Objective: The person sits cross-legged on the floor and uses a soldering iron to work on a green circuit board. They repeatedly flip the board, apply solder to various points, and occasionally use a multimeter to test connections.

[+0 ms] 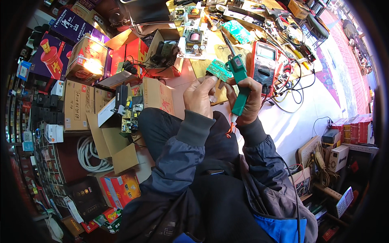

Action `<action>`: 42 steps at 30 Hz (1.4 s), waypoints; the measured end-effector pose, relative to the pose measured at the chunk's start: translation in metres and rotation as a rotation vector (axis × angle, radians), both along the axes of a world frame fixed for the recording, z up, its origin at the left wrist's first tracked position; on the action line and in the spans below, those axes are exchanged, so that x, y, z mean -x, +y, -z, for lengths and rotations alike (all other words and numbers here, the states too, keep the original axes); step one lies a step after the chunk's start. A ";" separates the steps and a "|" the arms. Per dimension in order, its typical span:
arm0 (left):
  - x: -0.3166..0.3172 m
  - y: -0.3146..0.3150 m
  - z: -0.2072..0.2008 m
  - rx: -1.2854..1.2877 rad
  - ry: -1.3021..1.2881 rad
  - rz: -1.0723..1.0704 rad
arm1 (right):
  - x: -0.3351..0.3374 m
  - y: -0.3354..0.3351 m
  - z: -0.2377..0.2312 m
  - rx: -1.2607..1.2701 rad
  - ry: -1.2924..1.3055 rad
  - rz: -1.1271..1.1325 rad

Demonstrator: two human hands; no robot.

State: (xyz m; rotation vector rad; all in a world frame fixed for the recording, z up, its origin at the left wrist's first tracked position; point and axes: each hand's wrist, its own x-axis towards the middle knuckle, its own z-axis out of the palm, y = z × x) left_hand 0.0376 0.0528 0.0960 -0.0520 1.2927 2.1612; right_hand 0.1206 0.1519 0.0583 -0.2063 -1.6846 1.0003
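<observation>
Green circuit board (219, 69) sitting pinched at left hand (199, 97) fingertips, raised over the lap, just left of the soldering iron (239, 83). Right hand (250, 99) wrapping fully around the iron's green handle, dark tip pointing up and away past the board's right edge. Hands nearly touching each other. Red multimeter (264, 65) lying on the wooden bench (202, 67) just right of the iron. Cardboard boxes (121, 117) crowding the left side.

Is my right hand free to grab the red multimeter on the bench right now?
Probably not as is: the right hand is closed around the green soldering iron. The red multimeter lies close beyond it, with nothing between.
</observation>
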 end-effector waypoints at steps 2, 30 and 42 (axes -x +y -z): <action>0.001 -0.001 0.001 0.005 -0.002 0.011 | 0.001 -0.001 0.001 0.004 0.006 -0.013; 0.034 0.024 -0.029 0.143 0.828 0.257 | -0.001 0.033 -0.054 0.502 0.087 -0.234; 0.039 0.041 -0.027 0.162 0.747 0.180 | 0.009 0.046 -0.045 0.554 0.133 -0.207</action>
